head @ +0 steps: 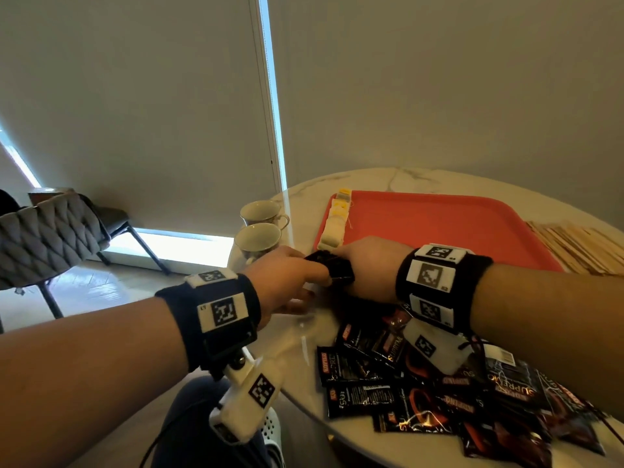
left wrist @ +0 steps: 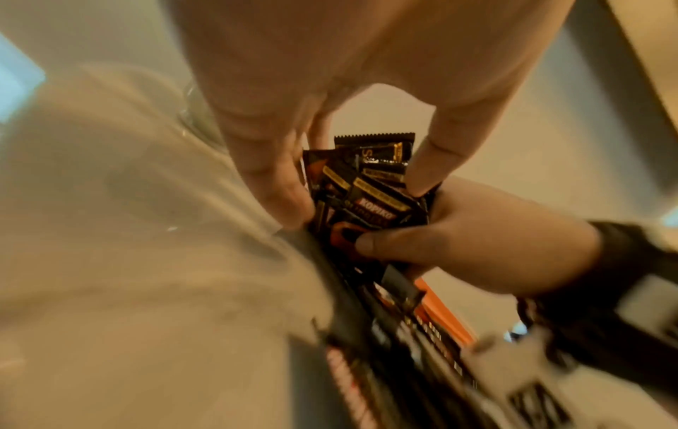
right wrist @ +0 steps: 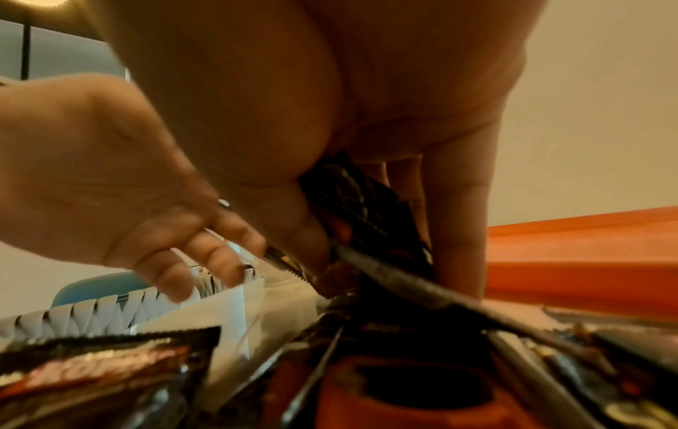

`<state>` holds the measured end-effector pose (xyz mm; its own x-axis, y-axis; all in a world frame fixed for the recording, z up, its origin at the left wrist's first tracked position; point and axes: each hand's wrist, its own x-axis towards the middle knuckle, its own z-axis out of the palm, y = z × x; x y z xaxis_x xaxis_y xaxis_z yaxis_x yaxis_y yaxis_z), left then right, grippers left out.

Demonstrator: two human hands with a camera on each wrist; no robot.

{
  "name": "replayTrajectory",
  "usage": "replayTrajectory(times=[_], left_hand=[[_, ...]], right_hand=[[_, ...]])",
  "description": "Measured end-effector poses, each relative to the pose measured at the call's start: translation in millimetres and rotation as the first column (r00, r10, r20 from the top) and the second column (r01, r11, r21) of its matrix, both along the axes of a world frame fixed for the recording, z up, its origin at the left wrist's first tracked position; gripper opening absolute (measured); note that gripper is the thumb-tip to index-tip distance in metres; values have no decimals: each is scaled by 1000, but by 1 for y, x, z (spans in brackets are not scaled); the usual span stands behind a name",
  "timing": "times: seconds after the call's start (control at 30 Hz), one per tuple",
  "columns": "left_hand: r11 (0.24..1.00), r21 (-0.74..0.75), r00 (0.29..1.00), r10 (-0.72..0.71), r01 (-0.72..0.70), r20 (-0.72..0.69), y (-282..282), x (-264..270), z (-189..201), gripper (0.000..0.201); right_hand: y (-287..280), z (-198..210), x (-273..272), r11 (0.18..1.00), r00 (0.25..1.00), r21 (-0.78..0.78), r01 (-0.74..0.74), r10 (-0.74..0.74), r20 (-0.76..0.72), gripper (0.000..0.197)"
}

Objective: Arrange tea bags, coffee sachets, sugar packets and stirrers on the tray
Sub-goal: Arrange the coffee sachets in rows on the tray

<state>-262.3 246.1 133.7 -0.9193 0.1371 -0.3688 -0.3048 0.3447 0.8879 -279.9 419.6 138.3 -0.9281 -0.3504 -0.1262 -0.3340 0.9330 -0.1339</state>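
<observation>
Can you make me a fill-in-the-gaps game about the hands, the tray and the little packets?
1. Both hands, the left hand and the right hand, hold a small bundle of black coffee sachets at the same ____.
2. The flat plastic tray is coloured ____.
3. The row of white tea bags lies along the tray's ____ edge.
4. Beside the tray stand ____ pale china cups.

Missing words: time; red; left; two
</observation>
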Motion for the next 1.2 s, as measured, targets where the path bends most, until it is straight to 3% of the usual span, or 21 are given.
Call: replayTrajectory(times=[0.07, 0.17, 0.3, 0.4, 0.5, 0.73, 0.8, 0.87, 0.93, 1.0, 1.07, 1.2], left_hand=[[989, -145, 995, -32, 18, -99, -7, 9, -3, 65], [913, -379, 958, -228, 149, -172, -12, 33, -9, 106], [703, -602, 859, -510, 379, -55, -4, 58, -20, 123], [564, -724, 782, -621, 398, -54, 8, 60, -23, 132], [573, -735, 772, -627, 362, -108, 17, 53, -23, 125], [637, -735, 790, -564, 233, -238, 31, 26, -21, 79], [667, -710, 795, -547, 224, -263, 32, 24, -15, 87], [650, -710, 774, -586, 271, -240, 31, 30, -11, 109], [573, -747, 737, -654, 337, -170, 34, 41, -10, 137], [474, -809, 694, -710, 348, -118, 40, 50, -13, 149], [444, -835, 684, -720, 324, -117, 48, 49, -18, 147], [541, -788, 727, -662, 293, -185, 53, 28, -24, 118]], right_hand=[[4, 3, 0, 999, 1000, -29, 26, -26, -16, 8], [13, 10, -3, 991, 998, -119, 61, -64, -23, 10], [28, 23, -6, 967, 992, -225, 118, -127, -25, 14], [42, 34, -4, 947, 987, -289, 143, -158, -30, 11], [58, 43, -3, 910, 975, -375, 176, -213, -60, 16], [88, 43, -14, 822, 949, -519, 235, -310, -62, 24], [90, 41, -19, 808, 947, -543, 230, -315, -67, 24], [91, 39, -24, 797, 945, -560, 228, -320, -71, 24], [91, 36, -29, 794, 946, -567, 220, -316, -76, 23], [89, 33, -34, 786, 948, -579, 216, -312, -69, 23], [88, 31, -38, 774, 950, -596, 214, -308, -59, 24], [88, 27, -44, 736, 951, -645, 204, -305, -48, 26]])
